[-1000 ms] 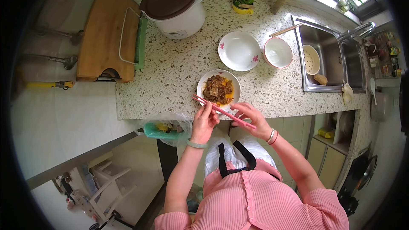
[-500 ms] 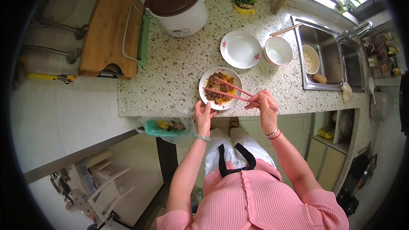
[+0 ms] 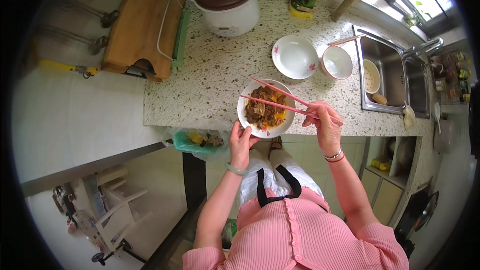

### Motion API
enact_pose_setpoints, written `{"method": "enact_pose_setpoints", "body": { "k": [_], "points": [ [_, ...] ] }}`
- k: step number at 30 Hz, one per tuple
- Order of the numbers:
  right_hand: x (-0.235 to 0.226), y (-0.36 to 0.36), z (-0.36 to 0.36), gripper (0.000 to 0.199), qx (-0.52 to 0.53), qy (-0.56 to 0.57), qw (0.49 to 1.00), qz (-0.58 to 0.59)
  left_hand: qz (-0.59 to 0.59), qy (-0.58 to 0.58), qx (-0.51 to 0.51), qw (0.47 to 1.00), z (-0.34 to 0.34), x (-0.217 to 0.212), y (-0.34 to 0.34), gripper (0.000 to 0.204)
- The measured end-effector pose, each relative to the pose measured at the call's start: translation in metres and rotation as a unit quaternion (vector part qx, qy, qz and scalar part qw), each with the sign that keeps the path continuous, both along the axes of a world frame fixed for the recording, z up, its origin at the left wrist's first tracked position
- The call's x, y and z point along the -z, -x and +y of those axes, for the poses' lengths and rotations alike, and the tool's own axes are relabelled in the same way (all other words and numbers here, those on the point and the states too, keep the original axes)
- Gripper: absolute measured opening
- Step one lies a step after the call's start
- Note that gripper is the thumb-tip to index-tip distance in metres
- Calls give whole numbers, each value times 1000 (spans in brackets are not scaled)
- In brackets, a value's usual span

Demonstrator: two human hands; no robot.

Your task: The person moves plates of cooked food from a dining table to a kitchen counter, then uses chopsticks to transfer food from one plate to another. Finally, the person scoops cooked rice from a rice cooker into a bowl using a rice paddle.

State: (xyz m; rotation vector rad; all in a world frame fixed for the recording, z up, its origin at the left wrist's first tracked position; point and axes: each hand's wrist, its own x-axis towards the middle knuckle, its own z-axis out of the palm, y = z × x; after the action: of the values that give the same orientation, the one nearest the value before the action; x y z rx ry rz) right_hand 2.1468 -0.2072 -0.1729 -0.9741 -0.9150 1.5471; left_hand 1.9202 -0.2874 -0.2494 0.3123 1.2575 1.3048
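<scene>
My left hand [image 3: 241, 145] grips the lower left rim of a white dish [image 3: 242, 105], thumb on the edge, at the front of the speckled counter. Brown chopped food in orange-yellow sauce [image 3: 265, 111] fills the dish's middle. In my right hand [image 3: 326, 129] is a pair of pink chopsticks [image 3: 287, 95], pointing left across the dish. Their tips are apart above its upper left part, with nothing visible between them. Behind stands a white plate with pink flower marks [image 3: 295, 57], bare inside, beside a red-rimmed white bowl [image 3: 337, 62].
A slow cooker [image 3: 227, 7] and wooden cutting boards [image 3: 135, 27] stand at the back left. To the right are wooden chopsticks [image 3: 346, 39] and a steel sink [image 3: 387, 52]. A lined green waste bin [image 3: 187, 142] hangs below the counter's front edge.
The dish has come nearer to me, reaching past the counter edge, and looks larger. The chopsticks have lifted from the food, tips now near the far rim. The whole view has shifted slightly.
</scene>
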Motion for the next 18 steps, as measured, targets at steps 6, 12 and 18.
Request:
{"method": "enact_pose_setpoints", "body": {
  "k": [6,12,18],
  "points": [
    [-18,47,-11,17,-105,-21,990,92,3,40,-45,998,-77,-58,45,38],
    [-9,103,-41,16,-177,30,982,57,26,77,-133,988,-150,-64,96,39],
    [29,142,-79,22,-267,-19,962,-52,61,127,-167,976,-186,-15,144,41]
  ]
}}
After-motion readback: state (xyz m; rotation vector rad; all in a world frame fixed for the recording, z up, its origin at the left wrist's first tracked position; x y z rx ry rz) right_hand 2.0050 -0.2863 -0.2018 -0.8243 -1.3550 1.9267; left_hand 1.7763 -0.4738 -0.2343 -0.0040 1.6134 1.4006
